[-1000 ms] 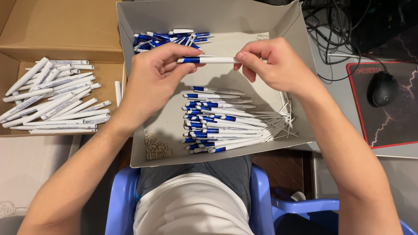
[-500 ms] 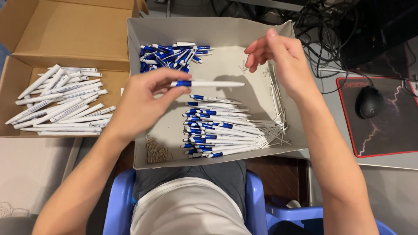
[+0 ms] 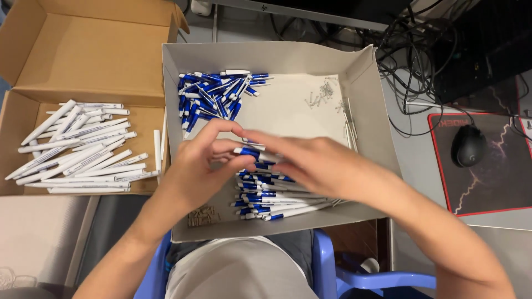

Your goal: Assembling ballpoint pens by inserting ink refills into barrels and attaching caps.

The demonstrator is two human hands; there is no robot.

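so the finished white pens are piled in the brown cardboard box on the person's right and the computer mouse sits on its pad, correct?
Not quite. In the head view the brown cardboard box holding the white pens lies on the person's left, not right. The computer mouse does sit on its pad.

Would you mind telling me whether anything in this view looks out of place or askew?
One white pen barrel stands on end against the brown cardboard box's wall, apart from the flat-lying white barrels. In the grey tray, blue pen parts lie jumbled. Both the left hand and right hand meet over the stacked pens.

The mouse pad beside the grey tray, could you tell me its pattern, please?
Black with a red border and pale lightning-like streaks, in the head view.
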